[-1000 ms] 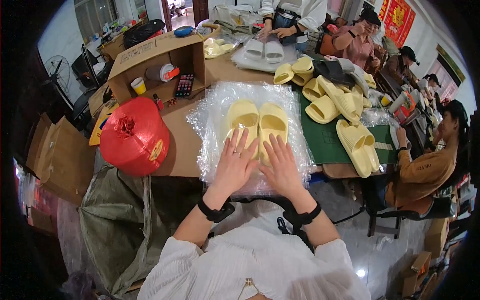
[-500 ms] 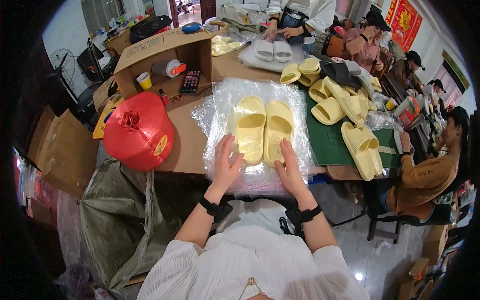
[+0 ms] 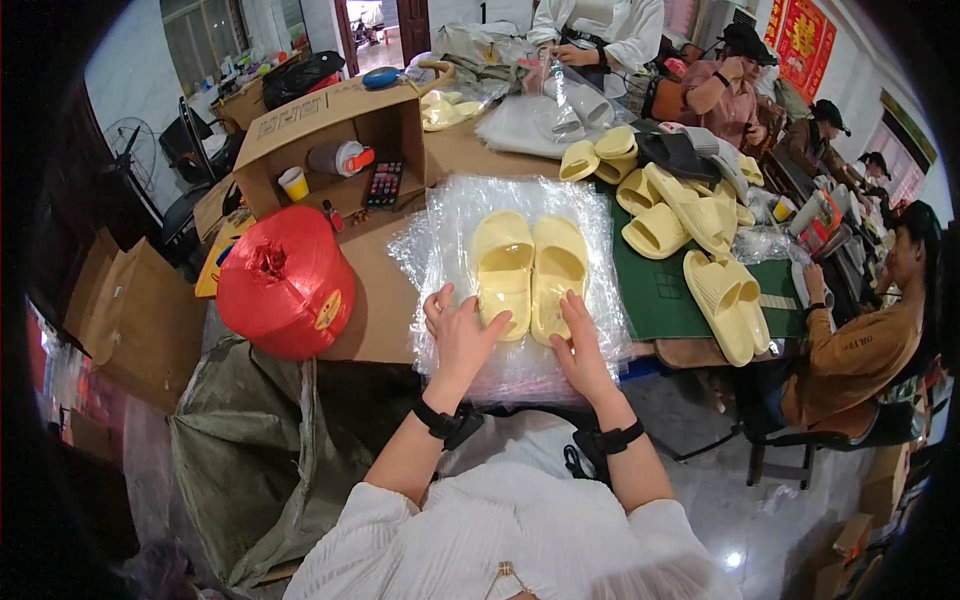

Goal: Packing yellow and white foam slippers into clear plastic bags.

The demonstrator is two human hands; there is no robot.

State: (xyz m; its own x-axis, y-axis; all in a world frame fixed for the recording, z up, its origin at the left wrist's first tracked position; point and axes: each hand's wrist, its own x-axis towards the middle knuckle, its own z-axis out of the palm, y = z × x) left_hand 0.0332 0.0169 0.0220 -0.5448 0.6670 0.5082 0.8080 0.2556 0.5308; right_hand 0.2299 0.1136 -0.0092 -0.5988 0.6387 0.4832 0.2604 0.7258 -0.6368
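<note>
A pair of slides (image 3: 529,272) lies side by side on a plastic sheet (image 3: 520,210) spread over the table's (image 3: 380,300) near edge, with the left hand (image 3: 460,333) at the near end of the left slide and the right hand (image 3: 580,345) at the near end of the right one. Left of the sheet sits a spool of twine (image 3: 285,283), and behind that, farther off, an open cardboard box (image 3: 335,140). To the right, more slides (image 3: 690,215) lie on a cutting mat (image 3: 665,290), and a seated person (image 3: 865,340) is at the table's right end.
</note>
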